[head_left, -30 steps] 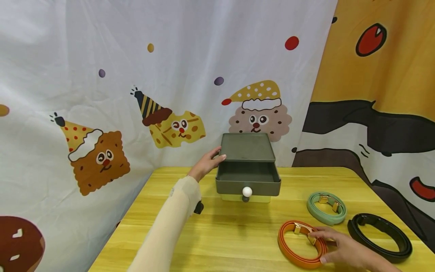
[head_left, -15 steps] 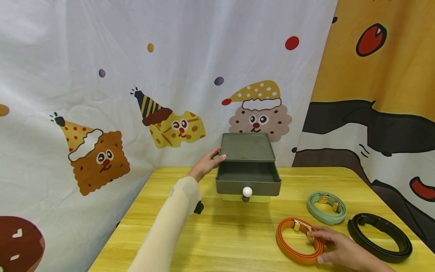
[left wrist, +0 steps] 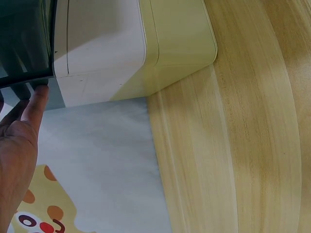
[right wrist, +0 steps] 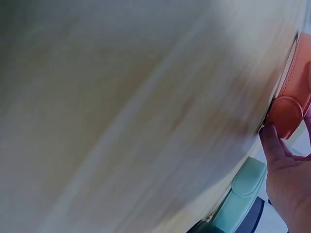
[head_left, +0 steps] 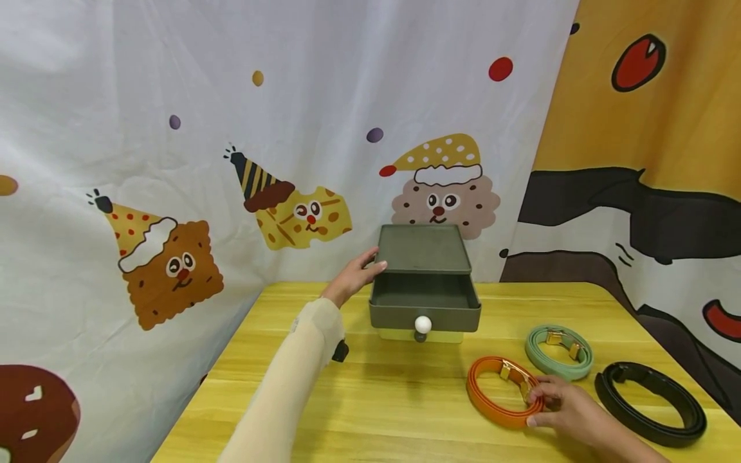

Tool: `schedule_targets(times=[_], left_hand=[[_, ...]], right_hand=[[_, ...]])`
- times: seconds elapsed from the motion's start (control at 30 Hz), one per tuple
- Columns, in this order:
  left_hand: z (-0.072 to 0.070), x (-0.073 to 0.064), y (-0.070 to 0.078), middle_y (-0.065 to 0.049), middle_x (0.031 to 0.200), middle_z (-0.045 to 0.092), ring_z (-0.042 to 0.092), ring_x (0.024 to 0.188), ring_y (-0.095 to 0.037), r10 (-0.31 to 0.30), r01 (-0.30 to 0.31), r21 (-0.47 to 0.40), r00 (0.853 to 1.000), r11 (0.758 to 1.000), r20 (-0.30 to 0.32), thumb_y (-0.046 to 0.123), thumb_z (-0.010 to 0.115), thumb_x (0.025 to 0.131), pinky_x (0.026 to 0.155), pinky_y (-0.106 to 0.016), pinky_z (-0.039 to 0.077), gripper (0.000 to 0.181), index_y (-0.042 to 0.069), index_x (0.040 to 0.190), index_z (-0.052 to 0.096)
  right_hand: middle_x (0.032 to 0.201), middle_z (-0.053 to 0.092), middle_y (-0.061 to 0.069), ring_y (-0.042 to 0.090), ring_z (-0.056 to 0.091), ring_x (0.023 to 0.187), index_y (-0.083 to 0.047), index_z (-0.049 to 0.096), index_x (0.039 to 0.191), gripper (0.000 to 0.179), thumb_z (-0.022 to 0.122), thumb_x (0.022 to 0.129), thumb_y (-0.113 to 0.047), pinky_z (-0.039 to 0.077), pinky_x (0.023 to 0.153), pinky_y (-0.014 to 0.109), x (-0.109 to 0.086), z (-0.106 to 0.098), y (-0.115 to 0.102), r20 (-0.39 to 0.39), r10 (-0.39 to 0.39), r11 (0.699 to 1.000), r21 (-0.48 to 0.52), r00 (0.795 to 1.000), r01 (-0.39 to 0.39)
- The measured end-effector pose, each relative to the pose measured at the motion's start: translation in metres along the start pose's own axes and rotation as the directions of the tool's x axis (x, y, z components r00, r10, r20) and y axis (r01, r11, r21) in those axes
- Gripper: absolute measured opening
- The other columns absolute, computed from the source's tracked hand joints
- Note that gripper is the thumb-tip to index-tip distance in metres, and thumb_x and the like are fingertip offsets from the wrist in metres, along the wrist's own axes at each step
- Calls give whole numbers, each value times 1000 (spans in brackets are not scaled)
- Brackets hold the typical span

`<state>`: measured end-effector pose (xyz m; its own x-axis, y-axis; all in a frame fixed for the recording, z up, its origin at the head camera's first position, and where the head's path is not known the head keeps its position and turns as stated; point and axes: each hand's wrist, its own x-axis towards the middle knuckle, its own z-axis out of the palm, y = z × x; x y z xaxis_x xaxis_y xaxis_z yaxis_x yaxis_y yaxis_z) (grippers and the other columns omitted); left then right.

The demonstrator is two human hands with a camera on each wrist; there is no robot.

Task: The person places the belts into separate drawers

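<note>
A small box with a dark grey-green top (head_left: 425, 249) stands mid-table in the head view. Its drawer (head_left: 393, 317), with a round white knob (head_left: 423, 325), is pulled out and bare inside. My left hand (head_left: 352, 280) rests against the box's upper left edge, its fingers fairly straight. At the front right, my right hand (head_left: 570, 411) pinches a coiled orange belt (head_left: 492, 411) by its right side, thumb in front, fingers near the gold buckle. The right wrist view shows the orange strap (right wrist: 289, 107) at my fingertips.
Behind my right hand lies a coiled green belt (head_left: 538, 360) with gold fittings. A coiled black belt (head_left: 631, 418) lies to its right. A printed curtain (head_left: 324, 83) hangs behind the yellow wood-grain table (head_left: 370, 411).
My right hand has moved the orange belt a little to the left and away from me, toward the box. My left hand keeps its place on the box. The head view has shifted slightly.
</note>
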<state>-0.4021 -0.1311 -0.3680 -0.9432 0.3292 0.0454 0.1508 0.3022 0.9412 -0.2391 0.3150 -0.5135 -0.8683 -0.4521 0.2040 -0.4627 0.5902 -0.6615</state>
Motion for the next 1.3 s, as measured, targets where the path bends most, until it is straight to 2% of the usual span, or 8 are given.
schedule_targets(times=[0.17, 0.37, 0.63, 0.87, 1.07, 1.3], left_hand=[[0, 0, 0, -8, 163, 20, 31, 145, -26, 4, -4, -1, 1000, 1000, -4, 40, 57, 101, 113, -43, 37, 68, 23, 159, 27], [0, 1, -1, -8, 163, 20, 32, 144, -26, 0, 0, 9, 1000, 1000, -3, 41, 57, 101, 113, -43, 37, 68, 24, 159, 27], [-1, 0, 0, -6, 163, 20, 30, 145, -24, -8, 8, -4, 1000, 1000, 12, 44, 58, 100, 113, -43, 37, 70, 26, 159, 26], [0, 0, 1, -4, 163, 20, 30, 145, -23, -12, 12, -2, 1000, 1000, 16, 45, 58, 100, 113, -42, 36, 70, 27, 159, 26], [-2, 1, 0, -5, 163, 21, 30, 145, -24, -3, 3, -9, 1000, 1000, 10, 45, 59, 99, 113, -43, 37, 71, 26, 159, 26], [-1, -1, 0, -5, 163, 20, 30, 145, -24, 3, -3, 4, 1000, 1000, 6, 45, 58, 100, 113, -43, 37, 70, 26, 159, 25]], right_hand=[[103, 60, 4, 2, 48, 78, -19, 69, 89, 28, 86, 75, -36, 45, 61, 22, 4, 0, -7, -38, 69, 996, -55, 997, -71], [104, 63, 1, 1, 54, 86, -19, 69, 91, 31, 84, 76, -42, 53, 70, 22, 8, -2, -13, -36, 166, 982, -80, 985, -169], [100, 63, 0, 5, 59, 89, -17, 68, 93, 33, 82, 78, -43, 56, 73, 25, 16, -16, -31, -23, 197, 980, -27, 980, -198], [101, 62, 3, 17, 62, 91, -19, 69, 91, 34, 82, 77, -46, 54, 66, 26, 23, -34, -43, -64, 251, 961, -102, 966, -257], [99, 63, 4, 24, 66, 95, -14, 69, 94, 36, 82, 78, -44, 57, 67, 27, 34, -52, -48, -98, 252, 961, -95, 963, -261], [96, 65, 3, 19, 61, 85, -15, 71, 93, 36, 82, 78, -46, 53, 61, 25, 47, -73, -61, -167, 236, 953, -151, 957, -262]])
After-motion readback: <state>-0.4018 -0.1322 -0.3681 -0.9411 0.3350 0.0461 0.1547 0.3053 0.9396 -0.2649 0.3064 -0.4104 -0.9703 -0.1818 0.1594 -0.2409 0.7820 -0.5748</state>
